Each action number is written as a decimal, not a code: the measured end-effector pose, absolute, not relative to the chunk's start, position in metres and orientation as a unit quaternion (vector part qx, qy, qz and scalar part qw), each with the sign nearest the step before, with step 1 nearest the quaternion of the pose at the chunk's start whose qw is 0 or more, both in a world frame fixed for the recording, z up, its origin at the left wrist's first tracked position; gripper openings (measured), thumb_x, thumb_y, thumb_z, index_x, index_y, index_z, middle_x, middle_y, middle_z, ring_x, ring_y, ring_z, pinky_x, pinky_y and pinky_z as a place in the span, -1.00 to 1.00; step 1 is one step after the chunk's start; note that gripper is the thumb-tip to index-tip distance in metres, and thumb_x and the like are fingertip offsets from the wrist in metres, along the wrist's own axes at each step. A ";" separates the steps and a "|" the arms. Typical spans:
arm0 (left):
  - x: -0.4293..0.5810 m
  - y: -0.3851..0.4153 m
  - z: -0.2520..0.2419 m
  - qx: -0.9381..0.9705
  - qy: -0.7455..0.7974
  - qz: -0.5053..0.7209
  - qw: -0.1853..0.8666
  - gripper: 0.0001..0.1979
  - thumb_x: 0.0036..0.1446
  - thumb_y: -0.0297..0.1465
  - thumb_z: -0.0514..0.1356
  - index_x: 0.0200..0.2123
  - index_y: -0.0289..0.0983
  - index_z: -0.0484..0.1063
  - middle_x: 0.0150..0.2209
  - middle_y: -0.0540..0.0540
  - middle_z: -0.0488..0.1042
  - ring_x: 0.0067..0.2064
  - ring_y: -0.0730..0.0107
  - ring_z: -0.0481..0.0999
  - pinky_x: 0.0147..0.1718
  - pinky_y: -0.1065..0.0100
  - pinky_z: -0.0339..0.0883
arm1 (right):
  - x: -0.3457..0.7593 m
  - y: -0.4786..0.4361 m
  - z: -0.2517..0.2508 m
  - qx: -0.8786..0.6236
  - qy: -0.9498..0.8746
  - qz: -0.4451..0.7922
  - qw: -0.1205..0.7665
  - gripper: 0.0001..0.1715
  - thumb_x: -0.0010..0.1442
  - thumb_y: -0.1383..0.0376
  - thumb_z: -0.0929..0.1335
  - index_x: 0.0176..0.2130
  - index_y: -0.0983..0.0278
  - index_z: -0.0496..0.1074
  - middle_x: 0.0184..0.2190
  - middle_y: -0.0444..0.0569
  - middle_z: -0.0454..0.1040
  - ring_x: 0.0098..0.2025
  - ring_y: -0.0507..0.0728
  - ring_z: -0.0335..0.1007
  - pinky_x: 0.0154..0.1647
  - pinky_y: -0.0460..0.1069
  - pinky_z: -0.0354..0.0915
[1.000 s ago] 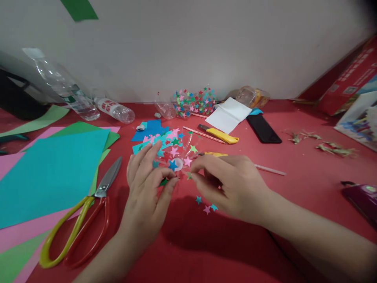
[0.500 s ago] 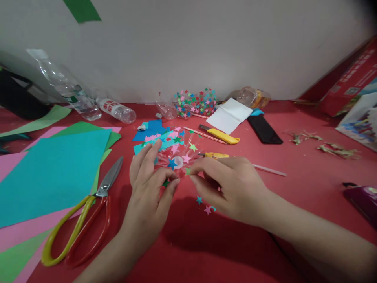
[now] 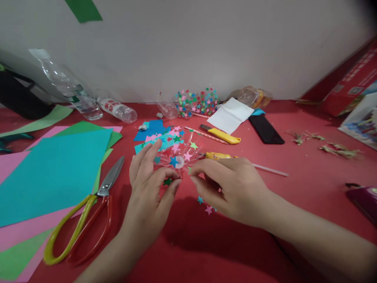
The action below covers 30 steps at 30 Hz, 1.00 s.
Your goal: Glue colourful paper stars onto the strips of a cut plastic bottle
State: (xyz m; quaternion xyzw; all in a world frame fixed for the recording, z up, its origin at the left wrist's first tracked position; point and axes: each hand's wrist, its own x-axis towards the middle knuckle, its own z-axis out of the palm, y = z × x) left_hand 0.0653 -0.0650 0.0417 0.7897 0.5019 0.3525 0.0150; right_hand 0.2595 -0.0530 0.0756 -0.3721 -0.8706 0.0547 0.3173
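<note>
A clear plastic piece cut into spreading strips (image 3: 193,147), stuck with paper stars, lies in front of my hands. Its round middle (image 3: 179,162) sits beside a blue star (image 3: 174,161). My left hand (image 3: 150,188) pinches thumb and forefinger at its near left edge; what they hold is too small to make out. A dark green star (image 3: 167,181) shows behind that pinch. My right hand (image 3: 229,184) has thumb and forefinger closed near a light green star (image 3: 189,170); whether it grips anything is unclear. Below lie a pink star (image 3: 208,210) and a blue star (image 3: 200,200).
Large scissors (image 3: 103,192) and coloured paper sheets (image 3: 64,173) lie left. Behind are a yellow box cutter (image 3: 225,136), a yellow-handled tool (image 3: 217,155), a phone (image 3: 266,129), plastic bottles (image 3: 118,110) and a star-covered plastic piece (image 3: 197,103). A straw (image 3: 271,170) lies right.
Both hands stay nearly in place. My right thumb and forefinger have drawn slightly away from the light green star. The view has shifted a little.
</note>
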 end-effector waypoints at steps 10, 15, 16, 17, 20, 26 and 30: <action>0.067 -0.063 0.043 0.789 0.504 0.350 0.019 -0.90 0.24 -0.40 0.10 -0.33 -0.17 0.38 0.36 -0.05 0.07 0.35 -0.13 0.06 0.23 -0.32 -0.01 | 0.260 -0.052 0.077 -0.368 -0.873 0.054 0.315 -0.79 0.28 0.35 0.23 -0.28 0.34 0.44 -0.59 -0.17 0.38 -0.58 -0.03 0.17 -0.53 -0.10 0.07; 0.067 -0.064 0.041 0.787 0.498 0.362 0.011 -0.92 0.26 -0.42 0.09 -0.32 -0.16 0.32 0.31 -0.13 0.18 0.35 -0.05 0.08 0.24 -0.31 -0.02 | 0.258 -0.053 0.076 -0.369 -0.875 0.052 0.311 -0.77 0.29 0.35 0.23 -0.28 0.33 0.45 -0.60 -0.17 0.39 -0.58 -0.02 0.20 -0.52 -0.09 0.07; 0.068 -0.065 0.042 0.788 0.498 0.361 0.011 -0.92 0.25 -0.43 0.09 -0.32 -0.16 0.32 0.32 -0.13 0.17 0.35 -0.05 0.07 0.24 -0.31 -0.02 | 0.258 -0.053 0.076 -0.368 -0.876 0.052 0.308 -0.76 0.29 0.35 0.22 -0.28 0.33 0.45 -0.60 -0.16 0.39 -0.58 -0.02 0.21 -0.51 -0.09 0.07; 0.068 -0.065 0.042 0.790 0.496 0.360 0.010 -0.92 0.25 -0.44 0.09 -0.31 -0.16 0.32 0.32 -0.12 0.15 0.35 -0.06 0.07 0.25 -0.32 -0.04 | 0.258 -0.053 0.076 -0.369 -0.876 0.052 0.306 -0.76 0.29 0.34 0.22 -0.28 0.34 0.45 -0.59 -0.15 0.40 -0.58 -0.01 0.21 -0.51 -0.09 0.07; 0.069 -0.065 0.044 0.798 0.489 0.354 0.000 -0.92 0.22 -0.46 0.12 -0.31 -0.16 0.35 0.35 -0.13 0.08 0.35 -0.10 0.06 0.25 -0.34 -0.09 | 0.258 -0.054 0.075 -0.372 -0.877 0.056 0.298 -0.75 0.30 0.34 0.22 -0.28 0.35 0.45 -0.57 -0.12 0.43 -0.56 0.00 0.24 -0.50 -0.08 0.08; 0.068 -0.066 0.042 0.810 0.479 0.339 0.001 -0.90 0.13 -0.50 0.13 -0.31 -0.18 0.35 0.35 -0.20 0.05 0.36 -0.16 0.02 0.24 -0.36 -0.11 | 0.255 -0.054 0.073 -0.379 -0.880 0.046 0.282 -0.75 0.30 0.31 0.22 -0.21 0.35 0.46 -0.59 -0.13 0.43 -0.58 0.03 0.26 -0.50 -0.06 0.05; 0.068 -0.066 0.042 0.808 0.474 0.351 -0.004 -0.88 0.13 -0.52 0.13 -0.37 -0.16 0.33 0.31 -0.16 0.14 0.34 -0.12 0.07 0.21 -0.34 -0.01 | 0.255 -0.054 0.072 -0.379 -0.884 0.033 0.273 -0.72 0.30 0.30 0.22 -0.24 0.33 0.48 -0.59 -0.13 0.42 -0.58 0.05 0.26 -0.52 -0.04 0.01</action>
